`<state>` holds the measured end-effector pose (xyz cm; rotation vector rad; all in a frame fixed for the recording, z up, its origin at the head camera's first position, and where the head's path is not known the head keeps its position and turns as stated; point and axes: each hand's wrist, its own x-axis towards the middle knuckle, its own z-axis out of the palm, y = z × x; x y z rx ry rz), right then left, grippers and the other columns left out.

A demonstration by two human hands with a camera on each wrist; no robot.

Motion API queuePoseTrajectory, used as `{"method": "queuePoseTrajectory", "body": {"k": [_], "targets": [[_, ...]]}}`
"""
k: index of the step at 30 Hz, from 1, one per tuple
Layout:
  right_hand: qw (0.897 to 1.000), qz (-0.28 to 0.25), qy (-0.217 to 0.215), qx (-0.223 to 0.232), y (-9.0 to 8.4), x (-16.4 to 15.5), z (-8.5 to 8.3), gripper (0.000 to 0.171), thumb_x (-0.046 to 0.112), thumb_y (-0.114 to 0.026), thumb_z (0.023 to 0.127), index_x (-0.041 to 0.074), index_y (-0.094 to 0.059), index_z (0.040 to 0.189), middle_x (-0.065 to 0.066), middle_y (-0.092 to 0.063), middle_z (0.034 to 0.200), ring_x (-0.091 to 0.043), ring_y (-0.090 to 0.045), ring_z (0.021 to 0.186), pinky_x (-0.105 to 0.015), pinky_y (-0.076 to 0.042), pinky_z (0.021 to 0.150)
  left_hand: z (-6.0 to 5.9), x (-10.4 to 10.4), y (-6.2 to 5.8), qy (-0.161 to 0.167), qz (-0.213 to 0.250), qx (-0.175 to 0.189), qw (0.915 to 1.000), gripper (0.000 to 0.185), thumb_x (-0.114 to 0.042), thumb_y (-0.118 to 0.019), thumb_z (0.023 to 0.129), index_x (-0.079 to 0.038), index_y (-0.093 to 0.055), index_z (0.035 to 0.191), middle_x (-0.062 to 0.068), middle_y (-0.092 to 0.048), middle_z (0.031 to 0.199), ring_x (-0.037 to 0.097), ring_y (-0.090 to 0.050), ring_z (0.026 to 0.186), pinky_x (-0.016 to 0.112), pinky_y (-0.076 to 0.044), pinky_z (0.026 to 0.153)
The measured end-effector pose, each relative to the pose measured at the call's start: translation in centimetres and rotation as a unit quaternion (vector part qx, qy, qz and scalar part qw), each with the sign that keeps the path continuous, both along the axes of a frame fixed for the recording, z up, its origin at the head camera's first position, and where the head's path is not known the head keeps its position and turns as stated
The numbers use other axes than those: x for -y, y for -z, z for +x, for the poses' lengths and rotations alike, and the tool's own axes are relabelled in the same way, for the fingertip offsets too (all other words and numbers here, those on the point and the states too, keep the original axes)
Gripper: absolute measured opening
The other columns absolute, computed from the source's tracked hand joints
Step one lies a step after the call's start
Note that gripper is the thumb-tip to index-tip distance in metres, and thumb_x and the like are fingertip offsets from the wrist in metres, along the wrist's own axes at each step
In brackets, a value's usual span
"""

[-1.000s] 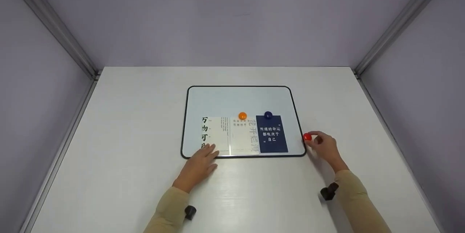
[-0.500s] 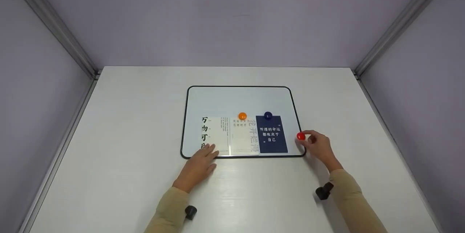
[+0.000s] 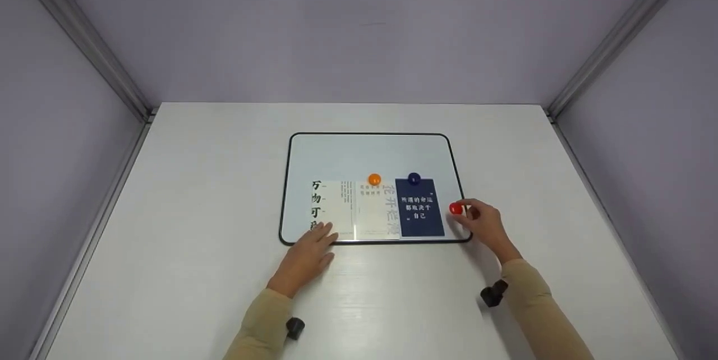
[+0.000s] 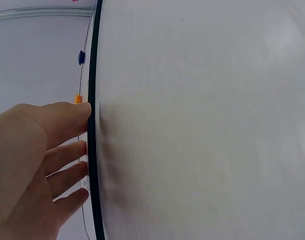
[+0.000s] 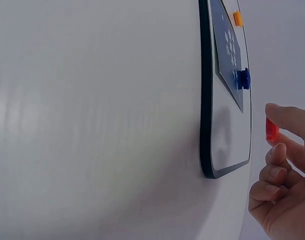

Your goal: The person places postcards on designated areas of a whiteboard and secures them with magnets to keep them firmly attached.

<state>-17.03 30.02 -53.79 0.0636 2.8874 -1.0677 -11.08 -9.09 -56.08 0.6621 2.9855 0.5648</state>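
Observation:
Between thumb and finger, my right hand (image 3: 487, 227) pinches a round red magnet (image 3: 456, 208) over the right part of a black-framed whiteboard (image 3: 370, 152). In the right wrist view the magnet (image 5: 272, 130) is apart from the board's surface. My left hand (image 3: 305, 256) rests with extended fingers on the lower left frame and the bottom of a cream card (image 3: 336, 208), partly hiding its printed characters. Beside it lies another pale card (image 3: 373, 214), with an orange magnet (image 3: 374, 179) at its top edge. A dark blue magnet (image 3: 414, 178) sits on the top of a navy card (image 3: 419, 220).
The whiteboard lies flat on a white table (image 3: 213, 192). Pale walls (image 3: 359, 29) enclose the table at the back and sides. A small black device (image 3: 492, 295) is by the right wrist, and another black device (image 3: 294, 327) is by the left.
My right hand has moved left with the red magnet, from beside the board's right edge to over the board near the navy card. The left hand has stayed in place.

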Motion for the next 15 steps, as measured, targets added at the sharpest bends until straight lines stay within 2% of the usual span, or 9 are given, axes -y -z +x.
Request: {"method": "queuePoseTrajectory", "body": {"k": [10,15], "targets": [[1.000,-0.011,-0.011,0.005,-0.1,1.4,-0.3,0.036,0.016,-0.072,0.086,0.003,-0.064,0.118,-0.003,-0.049,0.076,-0.014,-0.043,0.072,-0.020,-0.034,0.057,-0.1,0.1,-0.1,-0.002,0.016,0.025,0.9996,0.039,-0.020,-0.061,0.093,-0.006,-0.059,0.130,0.012,-0.050,0.147,0.031,-0.044,0.139,0.044,-0.037,0.117],[1.000,-0.015,-0.018,-0.011,-0.3,2.0,-0.7,0.035,0.012,-0.073,0.084,0.002,-0.065,0.116,-0.002,-0.049,0.073,-0.013,-0.042,0.069,-0.019,-0.033,0.057,-0.1,0.2,-0.1,-0.007,0.019,0.040,0.9990,0.040,-0.020,-0.060,0.094,-0.007,-0.058,0.131,0.010,-0.048,0.149,0.029,-0.043,0.141,0.044,-0.036,0.117]]}}
